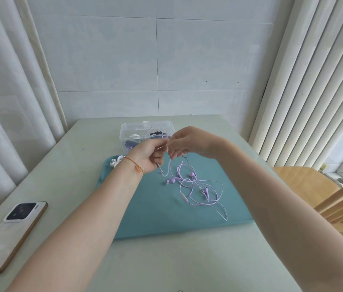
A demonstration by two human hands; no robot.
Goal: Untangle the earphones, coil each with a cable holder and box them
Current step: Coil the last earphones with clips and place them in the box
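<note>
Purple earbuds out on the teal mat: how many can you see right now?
2 earbuds: one just below the left hand, one right of it amid the purple cable. The piece at looks like the plug. More may sit in the box.

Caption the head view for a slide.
Both hands, left hand and right hand, pinch the purple earphones above the teal mat.

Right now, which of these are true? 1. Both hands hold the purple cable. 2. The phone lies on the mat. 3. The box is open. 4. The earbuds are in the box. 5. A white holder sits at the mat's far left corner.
1. True: left hand and right hand pinch the cable.
2. False: the phone lies on the table, left of the mat.
3. True: the box has no lid on.
4. False: the earbuds lie on the mat.
5. True: holder.
</note>
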